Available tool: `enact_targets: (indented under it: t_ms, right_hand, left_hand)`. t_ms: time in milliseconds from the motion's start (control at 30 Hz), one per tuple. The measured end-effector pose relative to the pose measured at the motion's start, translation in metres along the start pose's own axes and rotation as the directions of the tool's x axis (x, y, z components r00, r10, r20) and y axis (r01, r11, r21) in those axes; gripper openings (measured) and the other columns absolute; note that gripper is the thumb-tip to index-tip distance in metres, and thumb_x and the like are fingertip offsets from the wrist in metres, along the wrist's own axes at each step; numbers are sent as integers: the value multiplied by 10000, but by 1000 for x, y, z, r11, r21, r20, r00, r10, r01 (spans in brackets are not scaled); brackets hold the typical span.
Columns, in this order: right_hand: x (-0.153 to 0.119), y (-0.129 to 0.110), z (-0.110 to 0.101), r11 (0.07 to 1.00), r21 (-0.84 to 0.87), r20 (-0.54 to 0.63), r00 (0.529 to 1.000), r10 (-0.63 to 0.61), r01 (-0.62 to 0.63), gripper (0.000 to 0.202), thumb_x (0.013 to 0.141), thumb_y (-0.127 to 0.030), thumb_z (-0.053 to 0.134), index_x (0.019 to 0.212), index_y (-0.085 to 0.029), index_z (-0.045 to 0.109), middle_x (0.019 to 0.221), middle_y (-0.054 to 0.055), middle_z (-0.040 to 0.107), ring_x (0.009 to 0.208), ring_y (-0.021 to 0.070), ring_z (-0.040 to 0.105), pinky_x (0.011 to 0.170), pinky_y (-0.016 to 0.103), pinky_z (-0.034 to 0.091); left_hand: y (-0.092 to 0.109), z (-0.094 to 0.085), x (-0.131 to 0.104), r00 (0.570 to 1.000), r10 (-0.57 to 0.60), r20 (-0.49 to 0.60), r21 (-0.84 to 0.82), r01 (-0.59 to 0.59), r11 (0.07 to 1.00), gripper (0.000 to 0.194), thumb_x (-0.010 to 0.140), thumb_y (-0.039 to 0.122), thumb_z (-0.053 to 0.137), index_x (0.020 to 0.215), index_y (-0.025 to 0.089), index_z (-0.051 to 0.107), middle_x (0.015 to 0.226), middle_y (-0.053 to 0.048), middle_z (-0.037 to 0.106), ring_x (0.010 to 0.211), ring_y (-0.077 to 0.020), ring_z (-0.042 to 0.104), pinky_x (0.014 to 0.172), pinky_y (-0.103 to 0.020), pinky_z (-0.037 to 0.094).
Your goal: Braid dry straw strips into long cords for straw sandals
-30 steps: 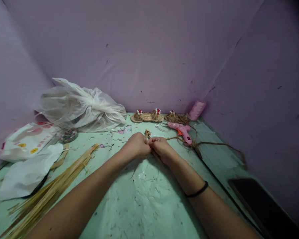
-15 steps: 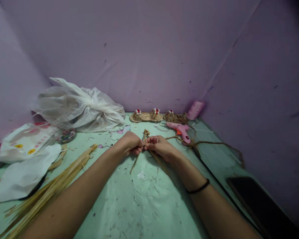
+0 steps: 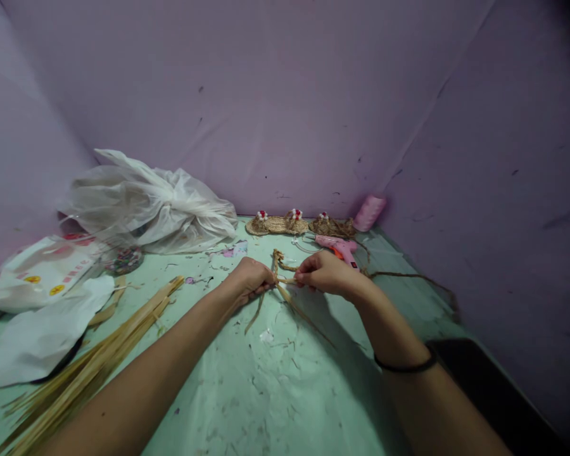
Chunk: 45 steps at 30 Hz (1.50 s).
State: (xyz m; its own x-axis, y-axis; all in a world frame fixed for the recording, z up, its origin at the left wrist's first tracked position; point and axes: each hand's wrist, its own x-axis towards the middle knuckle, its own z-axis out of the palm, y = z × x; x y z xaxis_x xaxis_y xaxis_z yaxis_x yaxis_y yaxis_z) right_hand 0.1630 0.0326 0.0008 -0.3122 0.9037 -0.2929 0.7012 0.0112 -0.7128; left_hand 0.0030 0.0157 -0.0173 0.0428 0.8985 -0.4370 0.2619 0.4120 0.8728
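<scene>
My left hand (image 3: 251, 278) is closed, pinching the lower end of a short straw braid (image 3: 276, 258) at the middle of the table. My right hand (image 3: 320, 272), a little to the right, pinches one dried straw strip (image 3: 287, 280) that stretches sideways from the braid. Another loose strip (image 3: 308, 316) trails toward the lower right from the same spot, and a thinner one (image 3: 253, 318) hangs below my left hand. Just beyond my right hand lies a pink glue gun (image 3: 335, 244), partly covered by the hand.
A bundle of dried straw (image 3: 109, 354) lies left of my left forearm. Behind it are a white plastic bag (image 3: 171, 209) and a printed packet (image 3: 47, 272). Small woven slippers with beads (image 3: 278, 225) and a pink thread spool (image 3: 369, 213) line the back wall. A dark flat object (image 3: 484, 386) sits at right.
My right hand has moved right, away from my left hand, drawing a straw strip out sideways. The left hand stays at the braid.
</scene>
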Motion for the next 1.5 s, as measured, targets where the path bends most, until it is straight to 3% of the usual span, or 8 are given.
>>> enact_targets:
  t_ms: [200,333,500,667,933,1100,1233,1500]
  right_hand:
    - [-7,2,-20,987,39,-63,986,157,-155,101,635,-79,533,660,-123,621,633,58,643,442,93,514,400,188,380]
    - [-3,6,-23,987,46,-90,983,161,-157,101,644,-88,526,656,-120,621,655,57,648,481,98,537,426,183,395]
    - [4,1,0,989,137,-119,990,77,-60,80,637,-136,544,610,-124,619,551,22,599,492,96,519,456,177,375]
    - [4,-16,33,942,329,-8,998,70,-63,103,645,-109,490,618,-112,590,469,-14,510,429,71,416,440,187,330]
    - [10,-11,41,941,337,-69,996,58,-31,62,589,-117,511,534,-119,539,435,-38,428,445,62,346,439,189,268]
    - [18,0,46,953,303,-90,995,50,-21,67,552,-125,499,533,-125,563,422,-39,437,431,64,356,422,187,261]
    - [21,4,49,961,270,-175,984,-19,66,66,548,-135,516,549,-128,581,461,-26,490,474,74,407,454,183,294]
    - [9,-7,36,834,552,-62,997,53,-10,23,539,-127,574,542,-117,554,431,-33,483,383,36,328,389,182,212]
  left_hand:
    - [0,-3,2,998,-24,56,-23,25,999,42,538,117,505,504,104,526,339,40,378,282,-30,254,310,-184,111]
    - [1,-3,1,997,-40,73,-25,42,999,61,537,118,510,477,108,507,333,41,367,280,-26,249,312,-181,94]
    - [0,-5,3,993,-30,111,-67,38,997,48,535,121,498,490,108,511,353,39,381,280,-22,236,311,-182,82]
    - [0,-6,6,992,-24,127,-107,38,993,54,521,123,500,477,120,471,370,39,391,287,-18,245,315,-174,96]
    - [-2,-7,7,995,-21,96,-21,23,999,42,509,152,502,477,126,495,333,44,365,286,-34,244,315,-181,114]
    - [-3,-4,7,999,42,16,160,-44,986,41,486,125,483,462,125,516,326,30,395,298,-57,289,331,-198,183]
    - [-6,-3,11,982,184,-46,315,-161,935,72,481,125,474,455,122,541,328,28,392,337,-78,348,370,-208,242]
    - [1,-4,3,960,275,-45,313,-248,917,118,508,150,481,455,108,578,345,29,380,364,-64,316,385,-208,223]
